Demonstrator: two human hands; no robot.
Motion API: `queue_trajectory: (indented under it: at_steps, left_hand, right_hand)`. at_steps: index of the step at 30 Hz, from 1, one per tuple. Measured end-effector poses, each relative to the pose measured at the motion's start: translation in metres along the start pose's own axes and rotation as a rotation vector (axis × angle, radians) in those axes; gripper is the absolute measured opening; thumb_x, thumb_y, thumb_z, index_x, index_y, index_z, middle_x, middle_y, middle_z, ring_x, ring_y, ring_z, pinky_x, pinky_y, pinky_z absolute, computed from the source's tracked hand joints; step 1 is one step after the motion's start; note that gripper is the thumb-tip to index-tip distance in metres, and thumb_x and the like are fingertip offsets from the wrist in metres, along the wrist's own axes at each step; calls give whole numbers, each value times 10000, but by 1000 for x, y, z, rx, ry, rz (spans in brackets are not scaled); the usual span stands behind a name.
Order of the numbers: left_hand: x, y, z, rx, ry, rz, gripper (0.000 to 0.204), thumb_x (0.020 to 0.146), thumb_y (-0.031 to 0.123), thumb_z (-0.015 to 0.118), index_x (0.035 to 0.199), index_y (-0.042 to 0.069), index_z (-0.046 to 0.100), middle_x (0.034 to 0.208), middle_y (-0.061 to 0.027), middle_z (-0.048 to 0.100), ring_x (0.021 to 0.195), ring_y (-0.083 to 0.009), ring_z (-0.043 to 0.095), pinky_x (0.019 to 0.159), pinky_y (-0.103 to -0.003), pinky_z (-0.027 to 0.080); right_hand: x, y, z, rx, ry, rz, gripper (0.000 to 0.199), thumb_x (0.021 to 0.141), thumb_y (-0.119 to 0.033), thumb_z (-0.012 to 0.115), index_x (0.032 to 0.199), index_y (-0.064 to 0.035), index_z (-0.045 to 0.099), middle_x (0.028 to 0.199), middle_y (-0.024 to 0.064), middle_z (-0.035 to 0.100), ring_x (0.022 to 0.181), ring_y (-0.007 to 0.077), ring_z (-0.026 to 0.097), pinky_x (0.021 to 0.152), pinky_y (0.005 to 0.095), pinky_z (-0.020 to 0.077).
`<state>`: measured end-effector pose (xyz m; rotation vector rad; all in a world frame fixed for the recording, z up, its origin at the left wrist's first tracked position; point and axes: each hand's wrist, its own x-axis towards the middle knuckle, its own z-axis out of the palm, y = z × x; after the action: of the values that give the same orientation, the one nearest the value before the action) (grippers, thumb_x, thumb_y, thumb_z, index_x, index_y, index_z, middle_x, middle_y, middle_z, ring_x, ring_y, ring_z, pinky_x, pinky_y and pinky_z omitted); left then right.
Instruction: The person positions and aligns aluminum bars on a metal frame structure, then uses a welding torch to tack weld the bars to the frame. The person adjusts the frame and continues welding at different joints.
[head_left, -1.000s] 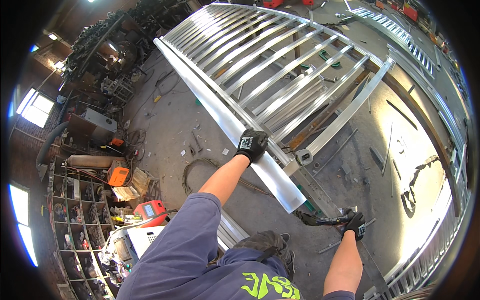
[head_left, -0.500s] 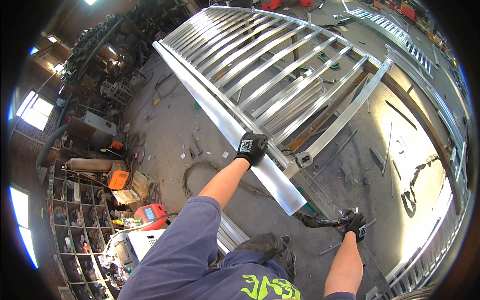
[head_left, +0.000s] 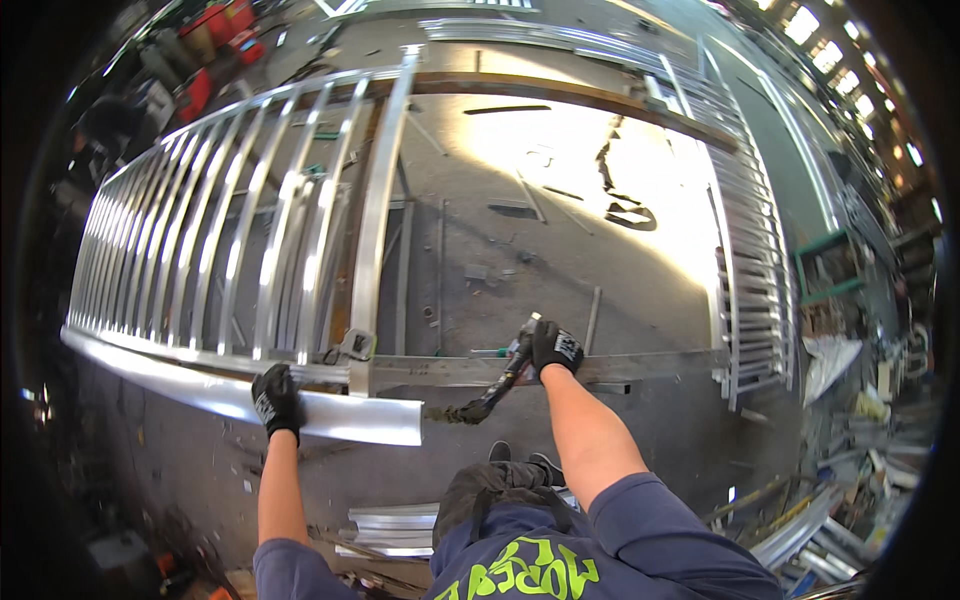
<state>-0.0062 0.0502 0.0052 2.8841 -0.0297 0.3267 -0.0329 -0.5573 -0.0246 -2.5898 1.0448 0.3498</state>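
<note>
My left hand, in a black glove, is closed over the edge of a long, bright flat metal rail near its right end. This rail lies along the near side of a silver metal railing panel with many parallel bars. My right hand, also black-gloved, is closed on a welding torch. Its dark, wrapped cable hangs down toward the rail's end. A small grey case like a tape measure sits at the panel's near right corner.
A long metal beam runs rightward from the panel's corner, and a rusty beam crosses farther off. Another barred panel stands at the right. Metal offcuts litter the sunlit floor. Several metal profiles lie near my feet.
My view has swung to the right, so the panel now sits at the left. The left hand still grips the rail. My right hand has raised the torch above the beam.
</note>
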Motion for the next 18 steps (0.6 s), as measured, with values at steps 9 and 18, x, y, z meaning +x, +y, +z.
queue_trajectory:
  at_steps: [9,18]
  left_hand:
    - [5,11,-8,-28,-34,-49,266,1032,265,612,1083,73,789,1078,-166,793,1045,-403,707,1060,-517,497]
    - [14,12,-3,-67,-43,-54,298,1019,244,593,1092,43,801,1113,-181,803,1066,-422,706,1022,-521,527]
  right_hand:
    - [-18,7,1,72,175,-117,456,1127,-466,444,1314,-157,724,1440,126,723,1229,318,730,1030,498,557]
    - [-11,12,18,-33,196,-116,663,1080,-475,517,1695,-236,444,1778,116,389,1636,308,355,1358,584,164]
